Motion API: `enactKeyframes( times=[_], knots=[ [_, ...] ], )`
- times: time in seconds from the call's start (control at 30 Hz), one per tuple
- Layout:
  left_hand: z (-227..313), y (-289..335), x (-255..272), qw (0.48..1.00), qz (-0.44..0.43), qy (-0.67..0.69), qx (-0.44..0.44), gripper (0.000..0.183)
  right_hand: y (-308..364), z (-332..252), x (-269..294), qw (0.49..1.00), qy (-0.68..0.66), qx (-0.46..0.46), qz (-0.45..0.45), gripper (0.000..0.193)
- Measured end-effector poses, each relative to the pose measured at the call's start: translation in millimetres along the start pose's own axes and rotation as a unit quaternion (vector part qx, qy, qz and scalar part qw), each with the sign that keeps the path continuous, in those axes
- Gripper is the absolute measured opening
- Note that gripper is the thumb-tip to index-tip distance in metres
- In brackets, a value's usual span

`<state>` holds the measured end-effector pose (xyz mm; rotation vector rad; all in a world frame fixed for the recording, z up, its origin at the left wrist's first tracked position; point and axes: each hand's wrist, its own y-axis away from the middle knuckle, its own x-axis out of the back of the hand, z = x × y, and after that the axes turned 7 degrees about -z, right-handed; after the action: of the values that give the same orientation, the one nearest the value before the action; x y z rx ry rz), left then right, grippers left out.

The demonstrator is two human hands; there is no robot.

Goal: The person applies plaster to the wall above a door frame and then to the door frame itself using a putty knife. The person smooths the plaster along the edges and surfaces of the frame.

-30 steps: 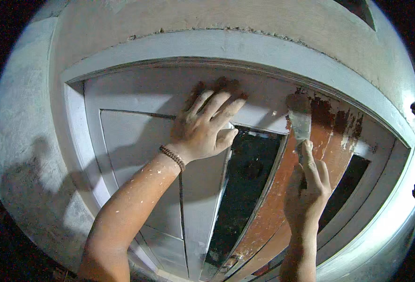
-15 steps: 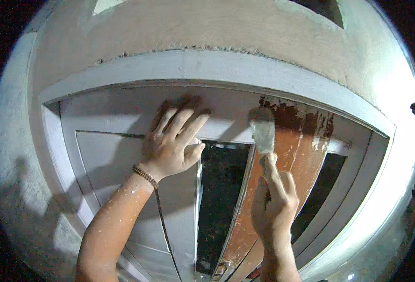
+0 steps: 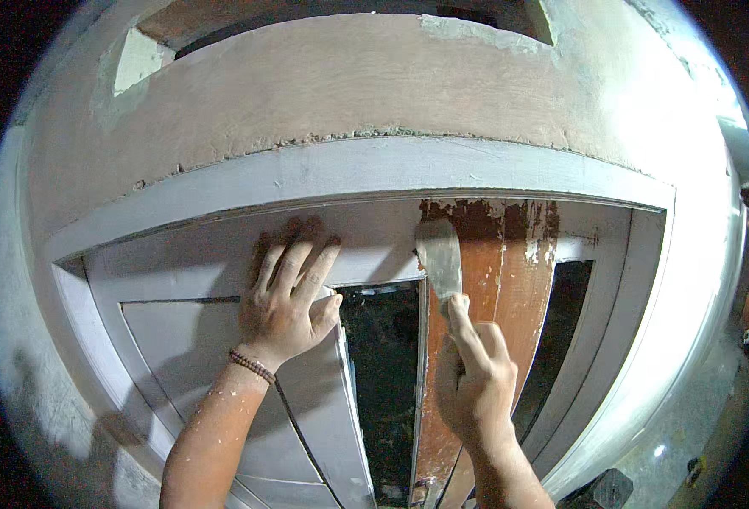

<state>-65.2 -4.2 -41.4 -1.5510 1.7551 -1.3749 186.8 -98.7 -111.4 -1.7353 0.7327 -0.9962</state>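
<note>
My right hand (image 3: 480,377) is closed round the handle of a scraper (image 3: 442,259), its index finger stretched along the tool. The wide metal blade lies at the upper part of the door, at the border between white paint and a stripped reddish-brown wood strip (image 3: 476,297). The scraper's handle is mostly hidden in my grip. Fingers spread, my left hand (image 3: 285,301) rests on the white door panel (image 3: 179,339), left of a dark glass pane (image 3: 381,365). A beaded bracelet (image 3: 251,365) circles my left wrist, and pale flecks dot that forearm.
A white door frame (image 3: 374,165) runs across above the door, beneath a rough plastered wall (image 3: 332,93) with an opening at the top. Another narrow dark pane (image 3: 557,331) sits right of the brown strip. Bright light falls on the right-hand wall.
The view has tilted upward, so the door and both hands appear shifted. My scraper blade has moved to the left edge of the brown strip. The left hand keeps its place on the panel.
</note>
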Motion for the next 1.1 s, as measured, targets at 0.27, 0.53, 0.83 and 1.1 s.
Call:
enactKeyframes(
  times=[0.27,0.53,0.83,1.1],
  knots=[
    [-1.9,0.8,-6.9,1.0,-0.003,0.001,0.01,0.066,-5.0,-10.5,-7.9,0.999,0.006,-0.001,0.034,0.051],
    [-3.3,-1.1,-7.2,0.999,0.003,-0.036,-0.019,0.062,2.9,-27.8,-2.1,0.999,0.016,-0.037,0.023,0.046],
    [-4.7,-4.3,-7.2,0.998,0.028,-0.039,-0.032,0.064,-16.4,-25.4,-2.1,0.999,0.01,-0.028,0.046,0.044],
    [-6.4,-1.5,-10.2,0.997,0.026,-0.06,-0.034,0.061,-20.3,-33.1,1.1,0.998,0.019,-0.046,0.036,0.042]
  ],
)
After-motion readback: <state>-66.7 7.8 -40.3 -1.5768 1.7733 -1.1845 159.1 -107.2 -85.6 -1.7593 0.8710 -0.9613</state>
